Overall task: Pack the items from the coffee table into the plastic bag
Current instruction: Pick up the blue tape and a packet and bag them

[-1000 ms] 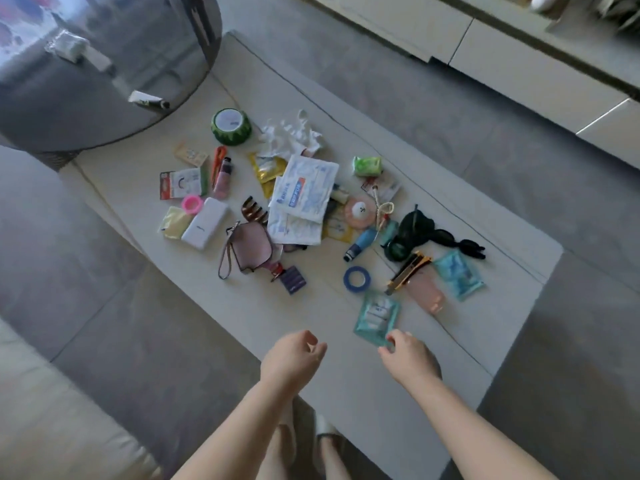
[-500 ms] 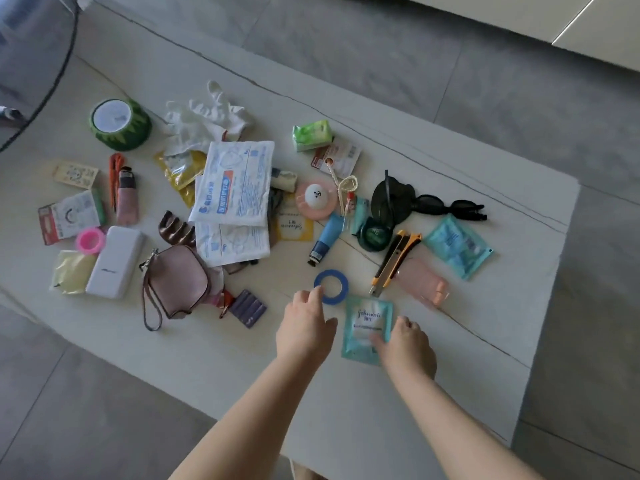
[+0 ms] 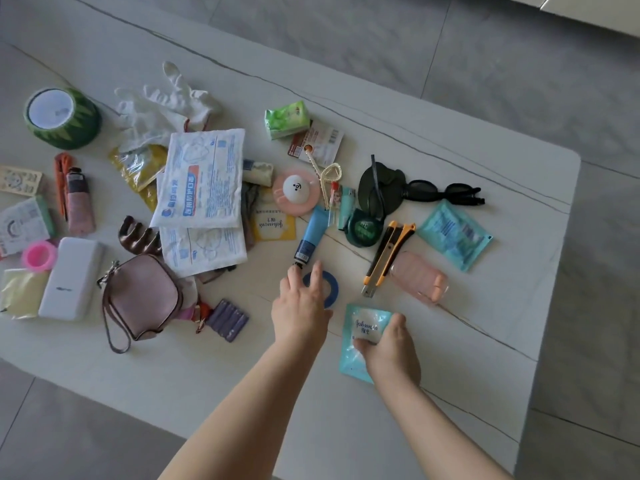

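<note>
While unpacked — two teal sachets (image 3: 367,336) (image 3: 454,233)

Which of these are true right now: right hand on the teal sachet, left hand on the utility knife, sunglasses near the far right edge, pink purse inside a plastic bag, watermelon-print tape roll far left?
1. The right hand grips the teal foil sachet. True.
2. The left hand holds the yellow-and-black utility knife. False: its fingers rest on the flat blue tape ring; the knife lies untouched.
3. The black sunglasses lie toward the table's far right. True.
4. The pink leather wrist purse sits inside a plastic bag. False: it lies on the white coffee table; no bag is visible.
5. The green watermelon-print tape roll stands at far left. True.
</note>
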Demonstrator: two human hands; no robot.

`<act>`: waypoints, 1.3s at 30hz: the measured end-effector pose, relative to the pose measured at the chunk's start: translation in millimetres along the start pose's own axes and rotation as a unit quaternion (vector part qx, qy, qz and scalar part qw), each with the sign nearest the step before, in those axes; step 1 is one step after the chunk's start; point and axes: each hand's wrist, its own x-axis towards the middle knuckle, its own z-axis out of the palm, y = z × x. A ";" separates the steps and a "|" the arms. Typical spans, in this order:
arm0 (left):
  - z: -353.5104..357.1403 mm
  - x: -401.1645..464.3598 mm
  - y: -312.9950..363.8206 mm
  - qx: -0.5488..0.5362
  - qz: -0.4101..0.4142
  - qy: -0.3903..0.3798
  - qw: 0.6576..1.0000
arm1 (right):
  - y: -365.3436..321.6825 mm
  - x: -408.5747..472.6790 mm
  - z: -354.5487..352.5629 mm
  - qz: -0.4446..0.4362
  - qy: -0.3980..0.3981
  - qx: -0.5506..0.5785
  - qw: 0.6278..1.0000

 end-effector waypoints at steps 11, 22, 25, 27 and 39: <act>-3.4 -12.5 7.3 -0.099 -0.048 -0.007 0.994 | 11.3 31.6 -78.4 -0.098 0.065 -0.067 0.991; 4.4 -19.1 16.8 -0.087 -0.033 -0.008 0.996 | -9.3 70.7 -89.5 -0.124 0.056 -0.169 0.976; 0.9 -27.8 16.7 -0.088 -0.043 -0.009 0.995 | -5.9 63.5 -89.7 -0.092 0.041 -0.182 0.978; -3.8 -37.6 15.5 -0.104 -0.058 -0.013 0.993 | -1.2 56.5 -87.0 -0.091 -0.008 -0.103 0.991; -69.2 -160.4 -40.9 -0.289 -0.216 0.027 0.932 | -34.6 -79.9 -101.1 -0.101 -0.234 0.168 0.952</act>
